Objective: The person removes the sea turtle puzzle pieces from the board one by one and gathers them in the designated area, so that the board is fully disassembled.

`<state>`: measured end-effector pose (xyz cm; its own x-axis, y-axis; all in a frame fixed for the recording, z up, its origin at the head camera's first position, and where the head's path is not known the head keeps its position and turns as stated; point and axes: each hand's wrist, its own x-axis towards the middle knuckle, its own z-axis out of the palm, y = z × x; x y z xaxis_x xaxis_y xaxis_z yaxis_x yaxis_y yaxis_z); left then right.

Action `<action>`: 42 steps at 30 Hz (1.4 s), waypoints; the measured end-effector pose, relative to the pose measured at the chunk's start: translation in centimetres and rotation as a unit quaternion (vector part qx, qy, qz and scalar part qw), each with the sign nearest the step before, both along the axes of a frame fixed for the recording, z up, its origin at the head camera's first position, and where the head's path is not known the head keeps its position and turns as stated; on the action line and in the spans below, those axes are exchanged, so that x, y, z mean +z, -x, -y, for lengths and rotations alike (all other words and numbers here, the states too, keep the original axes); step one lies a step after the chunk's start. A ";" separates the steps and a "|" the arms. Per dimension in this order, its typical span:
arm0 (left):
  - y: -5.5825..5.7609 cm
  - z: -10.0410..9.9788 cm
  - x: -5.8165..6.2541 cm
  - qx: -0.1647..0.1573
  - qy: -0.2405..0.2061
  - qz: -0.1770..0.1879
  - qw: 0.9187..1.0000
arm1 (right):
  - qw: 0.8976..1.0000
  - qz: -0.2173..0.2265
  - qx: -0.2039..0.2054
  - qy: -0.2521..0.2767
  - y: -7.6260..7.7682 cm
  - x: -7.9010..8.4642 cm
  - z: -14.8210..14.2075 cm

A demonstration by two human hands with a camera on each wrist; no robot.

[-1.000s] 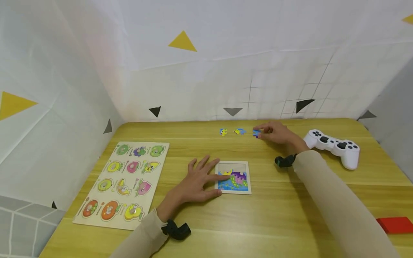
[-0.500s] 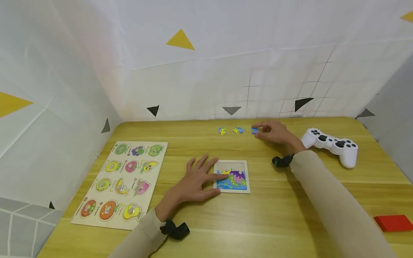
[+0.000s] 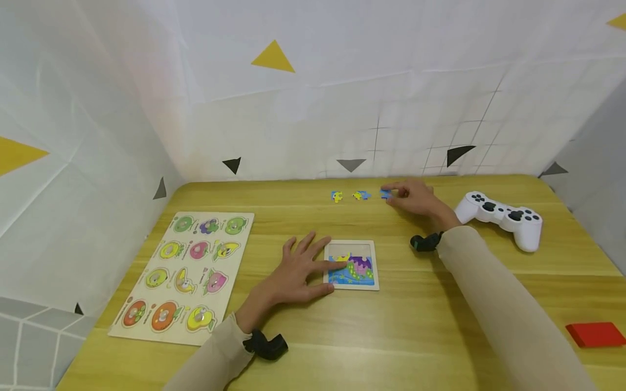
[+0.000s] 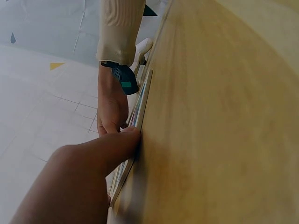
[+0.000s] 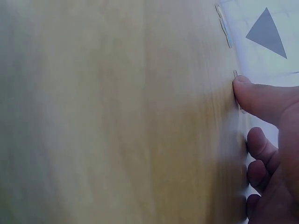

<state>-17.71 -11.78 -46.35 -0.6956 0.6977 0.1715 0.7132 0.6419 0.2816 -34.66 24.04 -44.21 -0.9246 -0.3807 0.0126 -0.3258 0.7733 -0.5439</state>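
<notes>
- Behind the work I see a pale cloth wall [image 3: 308,125] with yellow, black and grey triangles; before it is the wooden table [image 3: 401,336].
- On the left side lies a board with fruits [image 3: 193,263], flat.
- On the right side lies a white game controller [image 3: 501,212], near the sleeve.
- The left hand [image 3: 295,274] has its fingers spread apart and clamps nothing; its forefinger rests over the picture and its thumb touches the border.
- The right hand [image 3: 413,196] holds thumb and forefinger closed on a small piece.
- Under the left fingers is the puzzle tray [image 3: 375,266], its picture filled below, with a bare strip on top.
- At the right edge is a red block [image 3: 595,335].
- Near the wall, in one row, are the yellow-purple piece [image 3: 336,196], the yellow-blue piece [image 3: 362,195] and, pinched, the blue piece [image 3: 385,193].
- I judge this blue piece very light, stiff, thin and maybe slippery; its tabs could be fragile. I would take it by two opposite edges, as these fingers do, without bending it.
</notes>
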 end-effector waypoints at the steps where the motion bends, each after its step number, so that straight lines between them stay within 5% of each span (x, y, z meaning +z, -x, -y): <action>1: 0.0 0.0 0.0 0.000 0.000 0.000 1.000 | 1.000 0.000 -0.001 0.000 0.0 0.0 0.0; 12: -0.1 -0.2 0.0 0.003 0.001 0.015 1.000 | 1.000 0.016 -0.010 0.014 -0.3 -0.3 -0.2; 29: -0.1 -0.2 0.1 0.001 -0.010 0.018 1.000 | 0.982 0.022 -0.056 0.181 -2.4 -1.0 -0.1; 35: 0.1 0.0 0.3 0.007 -0.027 0.030 0.999 | 0.985 0.002 0.013 0.171 -4.2 -0.4 1.5; 42: 0.3 0.0 0.2 0.013 -0.045 0.051 0.998 | 0.984 0.035 0.114 0.132 -7.0 0.6 4.0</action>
<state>-17.98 -11.80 -46.17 -0.7306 0.6637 0.1605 0.6612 0.6288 0.4092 -27.61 20.00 -43.64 -0.8176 -0.5705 0.0774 -0.4287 0.5135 -0.7433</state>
